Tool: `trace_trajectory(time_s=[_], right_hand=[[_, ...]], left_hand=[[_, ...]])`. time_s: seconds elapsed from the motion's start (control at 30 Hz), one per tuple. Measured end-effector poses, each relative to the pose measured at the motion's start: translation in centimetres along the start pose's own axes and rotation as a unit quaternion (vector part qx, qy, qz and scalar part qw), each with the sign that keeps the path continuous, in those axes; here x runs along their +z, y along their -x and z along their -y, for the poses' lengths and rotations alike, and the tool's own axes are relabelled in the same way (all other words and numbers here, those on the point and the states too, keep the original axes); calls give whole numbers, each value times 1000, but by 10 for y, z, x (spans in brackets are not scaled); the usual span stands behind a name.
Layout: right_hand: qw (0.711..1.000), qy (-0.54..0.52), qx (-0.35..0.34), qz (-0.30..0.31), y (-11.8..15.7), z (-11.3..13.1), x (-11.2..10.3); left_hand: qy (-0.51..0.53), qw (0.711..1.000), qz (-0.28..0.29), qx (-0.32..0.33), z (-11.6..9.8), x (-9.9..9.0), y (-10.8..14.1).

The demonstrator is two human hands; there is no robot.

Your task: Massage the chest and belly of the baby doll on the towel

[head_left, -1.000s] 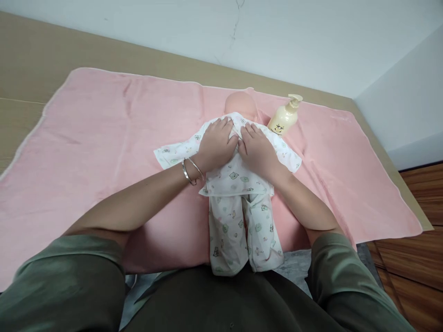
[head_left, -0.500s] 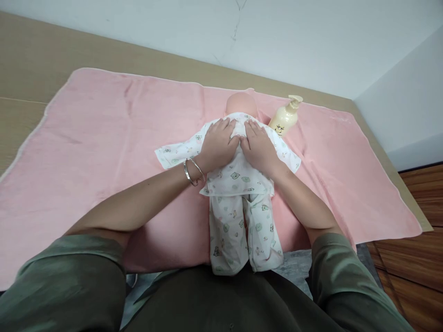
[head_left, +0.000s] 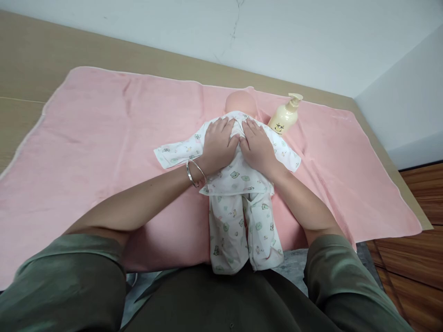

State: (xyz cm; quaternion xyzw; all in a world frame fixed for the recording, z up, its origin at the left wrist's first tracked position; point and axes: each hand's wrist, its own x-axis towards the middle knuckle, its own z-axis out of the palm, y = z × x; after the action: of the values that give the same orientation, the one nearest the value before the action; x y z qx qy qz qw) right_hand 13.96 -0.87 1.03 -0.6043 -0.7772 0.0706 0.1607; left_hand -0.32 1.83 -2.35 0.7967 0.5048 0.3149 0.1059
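So the left hand [head_left: 218, 145] and right hand [head_left: 259, 148] were spread flat on the doll [head_left: 241, 102], gripping nothing. Its shirt [head_left: 235, 176] was creased between them, suggesting light pressure; doll lay on the pink blanket [head_left: 155, 115].

You have open pink blanket [head_left: 104, 129] to pass over on the left of the doll's spread sleeve [head_left: 178, 152], while the pump bottle [head_left: 284, 119] stands in your way just beside its right shoulder.
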Motion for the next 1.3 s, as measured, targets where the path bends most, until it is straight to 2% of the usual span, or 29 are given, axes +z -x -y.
trace_trajectory(time_s=[0.7, 1.3], right_hand=[[1000, -27, 5, -3, -1, -2, -1], [1000, 2, 8, 26, 3, 4, -6]], left_hand=[[0, 1000, -10, 23, -4, 0, 12], [4, 1000, 20, 21, -4, -6, 10]])
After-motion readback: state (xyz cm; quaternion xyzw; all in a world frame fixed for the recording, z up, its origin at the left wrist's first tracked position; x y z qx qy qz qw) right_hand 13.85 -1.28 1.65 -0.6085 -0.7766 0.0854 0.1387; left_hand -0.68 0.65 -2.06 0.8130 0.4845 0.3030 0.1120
